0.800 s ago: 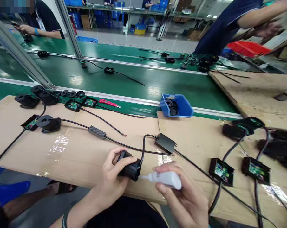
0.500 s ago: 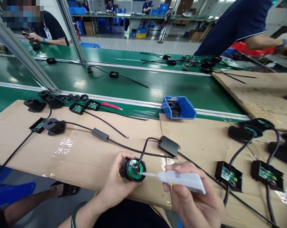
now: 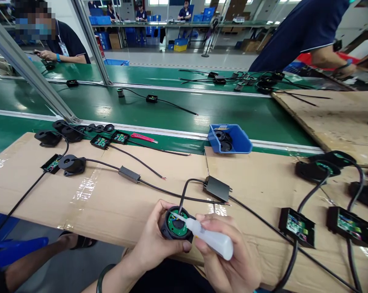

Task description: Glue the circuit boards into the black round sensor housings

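Observation:
My left hand [image 3: 155,238] is wrapped round a black round housing [image 3: 168,232], whose open face shows a green ring-shaped circuit board [image 3: 180,228]. A black cable [image 3: 184,193] runs from it to a ribbed black box [image 3: 217,189] on the cardboard. With fingers closed on a white squeeze bottle [image 3: 216,241], my right hand [image 3: 229,248] tilts its thin nozzle over the board. The tip is at the upper left of the ring, near small coloured wires; whether it touches is unclear.
Cardboard [image 3: 110,211] covers the bench, with open black boxes [image 3: 296,227] at right and a round black unit [image 3: 71,164] at left. A blue bin [image 3: 229,139] and red cutter [image 3: 143,137] stand beyond. A green conveyor [image 3: 171,110] crosses behind; a co-worker's arm [image 3: 324,57] reaches at upper right.
The bottle has swung to point up and left, its nozzle tip moving from the board's right side to its upper left. My left hand and the housing have shifted slightly right.

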### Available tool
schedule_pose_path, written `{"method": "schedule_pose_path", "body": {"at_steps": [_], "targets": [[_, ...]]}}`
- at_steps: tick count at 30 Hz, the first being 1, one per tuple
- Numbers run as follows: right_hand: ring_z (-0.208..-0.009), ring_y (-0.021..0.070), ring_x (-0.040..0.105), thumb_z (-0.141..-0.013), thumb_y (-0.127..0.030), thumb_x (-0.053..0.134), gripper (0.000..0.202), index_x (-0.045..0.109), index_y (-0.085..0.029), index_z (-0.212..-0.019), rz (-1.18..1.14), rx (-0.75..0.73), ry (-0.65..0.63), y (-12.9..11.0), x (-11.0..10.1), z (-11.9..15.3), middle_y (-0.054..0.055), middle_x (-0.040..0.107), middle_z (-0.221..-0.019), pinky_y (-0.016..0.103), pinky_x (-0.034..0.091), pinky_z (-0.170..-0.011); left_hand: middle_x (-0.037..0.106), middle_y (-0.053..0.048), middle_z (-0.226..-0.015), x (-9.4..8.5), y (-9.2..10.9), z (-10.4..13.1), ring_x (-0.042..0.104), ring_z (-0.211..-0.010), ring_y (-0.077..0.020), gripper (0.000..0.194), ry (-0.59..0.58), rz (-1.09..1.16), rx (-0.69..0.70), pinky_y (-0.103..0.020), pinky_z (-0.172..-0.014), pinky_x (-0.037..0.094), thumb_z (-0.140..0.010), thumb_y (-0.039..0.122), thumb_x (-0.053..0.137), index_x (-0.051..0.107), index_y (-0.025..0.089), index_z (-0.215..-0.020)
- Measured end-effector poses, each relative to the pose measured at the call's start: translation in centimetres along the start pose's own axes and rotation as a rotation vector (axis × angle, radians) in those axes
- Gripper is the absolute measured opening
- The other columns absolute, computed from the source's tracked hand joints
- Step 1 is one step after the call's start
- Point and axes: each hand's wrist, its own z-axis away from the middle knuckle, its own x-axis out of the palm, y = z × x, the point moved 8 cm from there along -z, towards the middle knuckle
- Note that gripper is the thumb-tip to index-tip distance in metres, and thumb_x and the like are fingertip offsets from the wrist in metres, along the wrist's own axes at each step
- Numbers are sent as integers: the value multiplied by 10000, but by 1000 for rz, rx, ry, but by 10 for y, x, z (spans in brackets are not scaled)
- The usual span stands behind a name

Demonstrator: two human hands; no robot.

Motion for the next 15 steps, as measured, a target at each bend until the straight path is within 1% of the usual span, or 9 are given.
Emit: {"method": "schedule_pose_path", "body": {"at_steps": [3, 8, 10, 12, 15], "targets": [[-873, 187, 648, -896, -131, 616, 248, 590, -177, -1138, 7, -15, -10, -4, 2, -3, 74, 665, -956, 293, 571, -729, 624, -24, -975, 0, 1, 0, 571, -877, -140, 600, 5, 8, 5, -226, -769, 454, -601, 258, 937, 487, 193, -993], [-888, 174, 633, -929, -183, 596, 196, 588, -195, -1125, -74, 72, -33, 2, 4, 0, 58, 651, -948, 268, 561, -730, 629, -35, -974, -2, 0, 0, 567, -864, -145, 621, 19, -2, -2, -228, -751, 454, -590, 289, 948, 487, 194, -994], [-876, 172, 633, -931, -187, 595, 185, 592, -198, -1116, -80, 83, -33, 2, 4, 1, 54, 649, -939, 266, 560, -716, 636, -38, -971, -3, -2, 0, 572, -862, -149, 623, 21, 0, 2, -230, -748, 459, -584, 291, 953, 494, 194, -993], [-871, 175, 635, -925, -173, 598, 195, 591, -191, -1119, -60, 57, -33, 0, 4, -2, 60, 653, -943, 272, 564, -716, 639, -40, -976, -5, -3, 0, 572, -861, -150, 629, 29, 8, 25, -228, -744, 464, -579, 300, 957, 503, 194, -1002], [-869, 182, 643, -916, -150, 602, 211, 587, -175, -1125, -3, -19, -23, -7, 5, -8, 72, 664, -942, 285, 574, -722, 639, -38, -984, -8, -5, 0, 568, -864, -146, 624, 35, 5, 50, -223, -747, 470, -582, 304, 956, 515, 195, -1009]]}}
